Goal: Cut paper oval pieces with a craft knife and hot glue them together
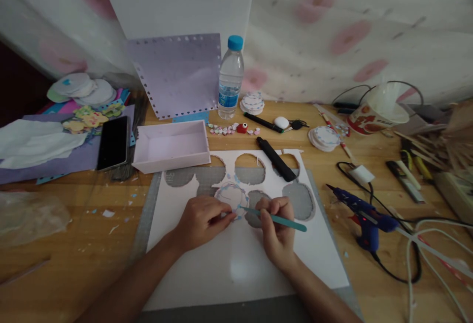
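My right hand (277, 227) grips a pair of teal tweezers (286, 222), their thin tip pointing left at the lower right edge of a round white disc (231, 196). Small blue bits dot the disc's rim. At its lower edge, the thumb and fingers of my left hand (205, 222) are pinched together; what lies between them is too small to make out. Under both hands is a white sheet (236, 269) with several round holes cut in it. That sheet rests on a grey cutting mat (142, 232).
A black marker (276, 159) lies across the sheet. Behind stand a lilac box (172, 145) and a water bottle (231, 84). To the right are a blue glue gun (364, 214) with cables and a stack of decorated discs (324, 138). A phone (114, 143) lies left.
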`<state>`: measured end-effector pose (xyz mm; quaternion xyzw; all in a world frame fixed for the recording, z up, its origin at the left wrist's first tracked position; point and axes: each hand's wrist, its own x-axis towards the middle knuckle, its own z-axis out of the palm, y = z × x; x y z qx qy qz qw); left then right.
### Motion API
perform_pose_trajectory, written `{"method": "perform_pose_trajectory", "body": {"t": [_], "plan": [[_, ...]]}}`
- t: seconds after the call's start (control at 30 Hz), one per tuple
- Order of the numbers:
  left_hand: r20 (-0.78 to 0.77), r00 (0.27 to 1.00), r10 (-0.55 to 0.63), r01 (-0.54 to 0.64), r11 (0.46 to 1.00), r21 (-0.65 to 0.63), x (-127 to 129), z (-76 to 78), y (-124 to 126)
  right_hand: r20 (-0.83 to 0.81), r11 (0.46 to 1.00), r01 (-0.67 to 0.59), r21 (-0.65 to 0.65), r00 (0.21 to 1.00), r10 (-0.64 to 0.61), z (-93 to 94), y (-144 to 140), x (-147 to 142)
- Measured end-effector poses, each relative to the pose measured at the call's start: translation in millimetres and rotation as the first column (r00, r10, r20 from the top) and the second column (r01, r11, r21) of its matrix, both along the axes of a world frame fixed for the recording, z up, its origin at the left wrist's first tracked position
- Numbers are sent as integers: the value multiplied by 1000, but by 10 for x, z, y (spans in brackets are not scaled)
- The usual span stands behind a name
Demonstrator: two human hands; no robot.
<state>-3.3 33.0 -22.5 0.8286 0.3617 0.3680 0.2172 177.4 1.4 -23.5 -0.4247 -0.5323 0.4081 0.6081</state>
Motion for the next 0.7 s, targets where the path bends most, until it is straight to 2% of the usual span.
{"method": "perform_pose_trajectory", "body": {"t": [0.23, 0.37, 0.47, 0.53, 0.7], "plan": [[12, 1000, 3, -3, 1000, -27, -15, 3, -15, -10, 999, 36, -15, 999, -36, -3, 14, 48], [34, 998, 45, -42, 997, -65, -15, 9, -14, -15, 989, 147, -33, 989, -148, -37, 45, 120], [37, 998, 58, -54, 994, -91, -10, 24, -6, 63, 972, 227, -59, 973, -224, -64, 73, 168], [29, 998, 48, -44, 994, -103, -7, 35, -1, 147, 975, 209, -74, 969, -196, -67, 95, 189], [20, 1000, 24, -22, 992, -124, -7, 54, 10, 322, 984, 51, -171, 947, 7, -24, 139, 192]]}}
